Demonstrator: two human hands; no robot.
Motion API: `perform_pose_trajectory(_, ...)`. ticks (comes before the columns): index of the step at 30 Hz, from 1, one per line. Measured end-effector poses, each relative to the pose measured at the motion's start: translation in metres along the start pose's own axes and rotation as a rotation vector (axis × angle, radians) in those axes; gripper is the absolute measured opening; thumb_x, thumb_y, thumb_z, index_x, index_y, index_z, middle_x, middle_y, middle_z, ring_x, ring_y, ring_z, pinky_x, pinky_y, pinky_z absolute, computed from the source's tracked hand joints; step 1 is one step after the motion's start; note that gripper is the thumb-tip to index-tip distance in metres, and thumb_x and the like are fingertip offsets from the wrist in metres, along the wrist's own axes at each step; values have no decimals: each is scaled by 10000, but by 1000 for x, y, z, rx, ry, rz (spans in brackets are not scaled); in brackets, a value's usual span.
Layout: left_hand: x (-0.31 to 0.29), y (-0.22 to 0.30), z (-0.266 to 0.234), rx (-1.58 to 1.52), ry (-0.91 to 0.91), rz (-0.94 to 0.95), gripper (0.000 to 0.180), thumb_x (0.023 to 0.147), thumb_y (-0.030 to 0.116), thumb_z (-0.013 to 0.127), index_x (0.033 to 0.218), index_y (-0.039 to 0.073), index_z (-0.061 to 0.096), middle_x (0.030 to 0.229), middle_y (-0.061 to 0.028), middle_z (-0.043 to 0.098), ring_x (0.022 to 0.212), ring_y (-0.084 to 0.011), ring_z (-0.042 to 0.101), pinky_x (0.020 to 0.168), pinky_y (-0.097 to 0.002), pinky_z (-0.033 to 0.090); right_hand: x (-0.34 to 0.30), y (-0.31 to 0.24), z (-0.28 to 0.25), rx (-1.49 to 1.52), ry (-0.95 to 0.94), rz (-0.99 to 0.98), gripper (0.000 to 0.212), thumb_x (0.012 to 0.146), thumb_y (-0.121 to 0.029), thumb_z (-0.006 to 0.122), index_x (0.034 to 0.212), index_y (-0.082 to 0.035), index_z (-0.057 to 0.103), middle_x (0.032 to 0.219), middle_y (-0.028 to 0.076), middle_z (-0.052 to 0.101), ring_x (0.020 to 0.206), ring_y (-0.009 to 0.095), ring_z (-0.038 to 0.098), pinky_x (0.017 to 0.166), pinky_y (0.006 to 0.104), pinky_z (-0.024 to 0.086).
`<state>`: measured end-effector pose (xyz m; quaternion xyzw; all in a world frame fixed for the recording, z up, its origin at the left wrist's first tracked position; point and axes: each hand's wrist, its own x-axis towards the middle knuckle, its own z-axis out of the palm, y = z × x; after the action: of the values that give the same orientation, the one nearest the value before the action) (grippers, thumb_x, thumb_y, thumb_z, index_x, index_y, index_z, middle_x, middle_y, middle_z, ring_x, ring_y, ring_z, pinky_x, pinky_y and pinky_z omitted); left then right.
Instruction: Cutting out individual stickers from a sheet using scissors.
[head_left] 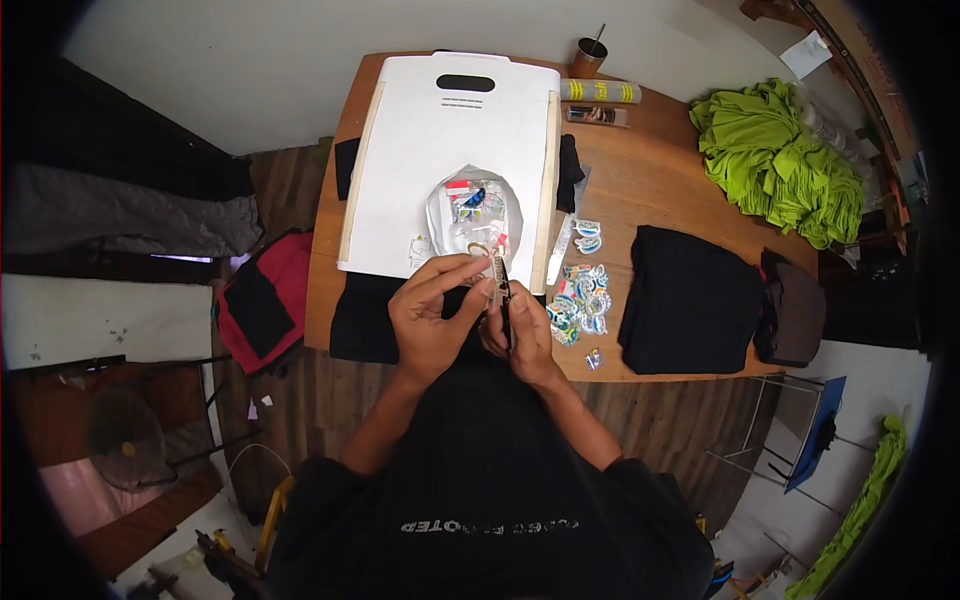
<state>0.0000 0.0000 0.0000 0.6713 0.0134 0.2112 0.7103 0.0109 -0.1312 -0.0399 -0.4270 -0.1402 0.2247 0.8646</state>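
Just in front of my chest, my left hand (432, 312) pinches a small pale piece with dark markings (497, 272) between thumb and fingers. My right hand (525, 335) is closed around a slim black tool (508, 305), its tip against that piece; whether it is a pair of scissors or a cutter I cannot tell. Beyond my fingertips, a whitish plastic bag (437, 215) with colourful printed cutouts in it rests on a large white board (400, 150) with a handle slot. To the right of my right hand lies a pile of colourful cutouts (582, 300).
On the wooden table (650, 180) are a folded black cloth stack (690, 300), a heap of lime-green cloth (775, 160), a clear ruler (563, 245), a rolled sheet (602, 91) and a brown cup (590, 56). Black fabric (365, 320) lies under the board; a red-and-black garment (262, 305) is at the left.
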Motion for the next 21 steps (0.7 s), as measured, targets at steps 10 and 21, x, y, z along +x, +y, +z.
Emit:
perform_pose_trajectory(10, 1, -2, -3, -133, -14, -53, 241, 851, -116, 626, 1090, -84, 640, 1077, -142, 623, 966, -160, 632, 844, -251, 515, -2, -5, -3, -38, -28, -1, 373, 1055, -365, 323, 992, -33, 481, 573, -16, 384, 466, 50, 309, 450, 203, 278)
perform_pose_trajectory(21, 9, 10, -7, -201, -79, -115, 226, 886, -79, 605, 1107, -77, 654, 1063, -141, 629, 986, -164, 613, 864, -264, 484, 0, -23, -19, -209, -98, 64, 458, 1035, -452, 319, 994, -19, 465, 560, -10, 373, 450, 66, 317, 435, 217, 278)
